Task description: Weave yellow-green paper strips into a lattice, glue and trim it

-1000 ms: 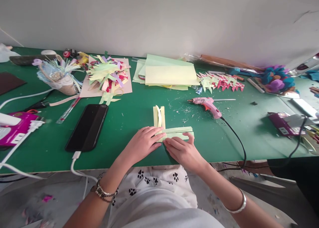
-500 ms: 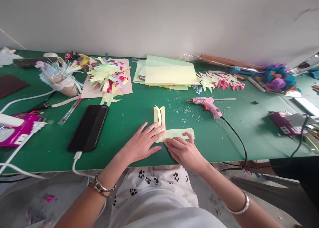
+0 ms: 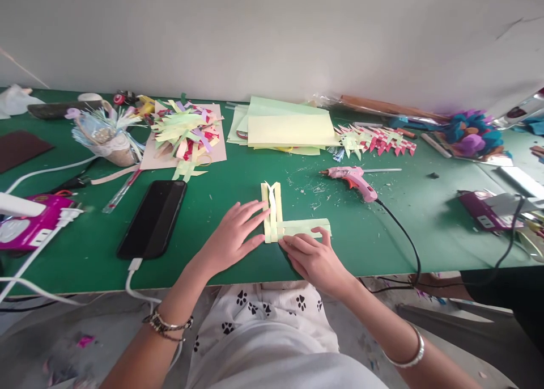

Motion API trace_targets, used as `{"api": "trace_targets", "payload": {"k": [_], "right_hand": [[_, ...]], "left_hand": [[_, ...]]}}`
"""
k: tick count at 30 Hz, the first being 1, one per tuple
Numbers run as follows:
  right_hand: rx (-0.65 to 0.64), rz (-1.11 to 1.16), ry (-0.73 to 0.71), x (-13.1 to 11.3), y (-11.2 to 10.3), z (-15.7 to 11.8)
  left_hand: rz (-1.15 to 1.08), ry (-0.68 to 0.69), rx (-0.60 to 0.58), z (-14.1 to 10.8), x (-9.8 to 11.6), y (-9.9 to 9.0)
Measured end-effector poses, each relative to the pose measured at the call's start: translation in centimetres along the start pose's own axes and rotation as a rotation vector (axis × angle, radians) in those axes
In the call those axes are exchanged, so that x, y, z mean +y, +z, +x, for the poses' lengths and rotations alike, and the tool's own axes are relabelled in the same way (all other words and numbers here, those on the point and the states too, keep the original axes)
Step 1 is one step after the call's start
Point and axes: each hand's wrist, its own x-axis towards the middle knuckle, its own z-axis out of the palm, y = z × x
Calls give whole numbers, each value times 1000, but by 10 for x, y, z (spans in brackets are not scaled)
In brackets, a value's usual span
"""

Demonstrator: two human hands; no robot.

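My left hand lies flat with its fingers apart, fingertips at the left edge of the upright pale yellow paper strips. A narrow white piece curves between those strips. Pale green paper strips cross them at the lower end and run out to the right. My right hand has its fingers bent and pressed together on the lower edge of the green strips near the crossing, its thumb side partly hidden. Beyond it, a pink glue gun with a glue stick in its back rests on the table.
A black phone on a white cable lies at the left. Stacked paper sheets, a heap of cut strips and a woven red-and-green piece lie along the back. Purple power strips and cords sit at both sides.
My left hand has slid left, off the middle of the yellow strips to their left edge, uncovering the crossing. My right hand has stayed in place.
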Motion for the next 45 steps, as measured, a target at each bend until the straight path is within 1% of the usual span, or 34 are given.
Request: {"api": "trace_targets", "payload": {"k": [3,8,12,15,21,26,29,32,35,40,42,45], "right_hand": [[9,4,-1,0,0,0],[8,64,35,-2,-2,4],[-3,82,64,-3,-2,9],[-6,82,53,-3,-1,9],[2,50,49,-3,-1,8],[-8,30,41,-4,-2,8],[-15,13,38,-3,-2,8],[-11,3,34,-3,-1,7],[-7,12,34,-4,0,6],[-20,-1,34,-3,-1,6],[-36,-27,22,-3,-2,6],[-45,-49,4,-2,-3,6]], "left_hand": [[-6,64,2,1,1,1],[-11,71,3,3,1,10],[1,83,30,2,2,11],[-1,61,46,0,6,12],[-82,-44,98,-3,19,18],[-95,-78,144,-5,26,20],[-61,-81,158,-5,28,20],[46,-52,188,-7,29,20],[138,8,162,-10,30,20],[198,102,140,-17,33,20],[207,100,108,-19,32,22],[201,52,28,-20,31,24]]}}
